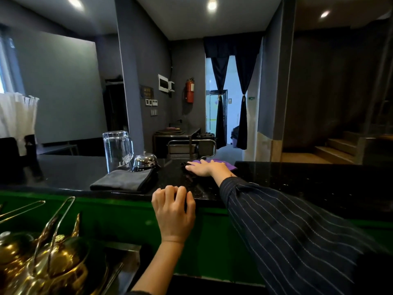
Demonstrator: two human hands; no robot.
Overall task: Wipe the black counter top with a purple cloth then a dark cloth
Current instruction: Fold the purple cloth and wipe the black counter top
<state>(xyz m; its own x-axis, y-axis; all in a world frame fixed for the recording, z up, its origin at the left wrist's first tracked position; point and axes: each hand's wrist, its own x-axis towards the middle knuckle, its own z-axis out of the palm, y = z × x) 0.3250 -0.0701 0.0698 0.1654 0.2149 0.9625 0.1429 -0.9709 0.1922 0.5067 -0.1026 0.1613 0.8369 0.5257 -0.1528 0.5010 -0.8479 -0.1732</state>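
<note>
Head view shows the purple-cloth wipe under way: right hand pressed flat, grip open, on the purple cloth at the counter's far edge, left hand curled empty on the near edge, so next comes sweeping, then the folded dark cloth.

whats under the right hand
The purple cloth, pressed flat on the black counter by the right hand. Only the cloth's far edge shows; the rest is covered.
</note>
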